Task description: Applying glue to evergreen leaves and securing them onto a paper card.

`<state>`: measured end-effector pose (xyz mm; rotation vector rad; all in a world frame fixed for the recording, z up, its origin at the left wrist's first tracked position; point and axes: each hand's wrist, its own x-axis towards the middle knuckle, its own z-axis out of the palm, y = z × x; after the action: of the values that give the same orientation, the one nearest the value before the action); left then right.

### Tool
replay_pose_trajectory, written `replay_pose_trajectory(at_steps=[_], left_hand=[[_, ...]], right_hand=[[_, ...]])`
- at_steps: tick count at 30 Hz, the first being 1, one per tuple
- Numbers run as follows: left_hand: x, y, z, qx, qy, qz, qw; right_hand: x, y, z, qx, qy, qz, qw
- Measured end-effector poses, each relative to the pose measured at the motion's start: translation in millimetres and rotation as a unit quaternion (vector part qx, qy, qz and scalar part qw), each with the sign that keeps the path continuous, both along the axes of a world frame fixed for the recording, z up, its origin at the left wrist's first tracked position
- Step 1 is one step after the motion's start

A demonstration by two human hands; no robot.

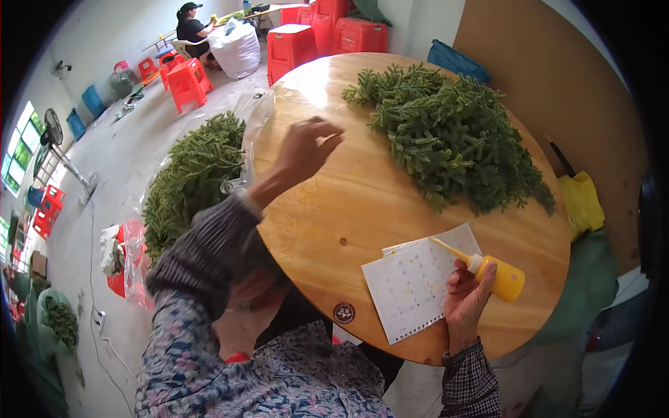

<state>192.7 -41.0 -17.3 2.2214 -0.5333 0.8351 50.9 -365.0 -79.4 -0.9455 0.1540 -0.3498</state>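
While a standing fan (52,132) and a clutter of red stools (187,80) fill the far left of the room, a heap of green artificial sprigs (191,177) lies in a clear plastic bag on the floor just beside the round wooden table (334,223). Over the table's left part the person's left hand (306,146) is raised, its fingers loosely curled toward the thumb; whether anything small is pinched there cannot be told. Farther right, a white printed sheet (408,289) lies flat near the table's front edge. The right hand (465,301) is closed around a yellow squeeze bottle (500,276), whose thin nozzle slants up to the left over the sheet's upper corner. Behind it, a second, larger pile of green sprigs (453,136) covers the table's far right part. Beyond the table's right edge, a yellow bag (582,202) rests.
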Motion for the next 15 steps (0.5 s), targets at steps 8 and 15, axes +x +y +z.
replay_pose_trajectory(at_steps=[8, 15], left_hand=[[156, -55, -40, -0.096, 0.024, 0.006, 0.995], [178, -59, -36, -0.019, 0.066, 0.03, 0.997]], right_hand=[[2, -3, 3, 0.01, 0.003, -0.011, 1.0], [8, -6, -1, 0.003, 0.007, -0.008, 1.0]])
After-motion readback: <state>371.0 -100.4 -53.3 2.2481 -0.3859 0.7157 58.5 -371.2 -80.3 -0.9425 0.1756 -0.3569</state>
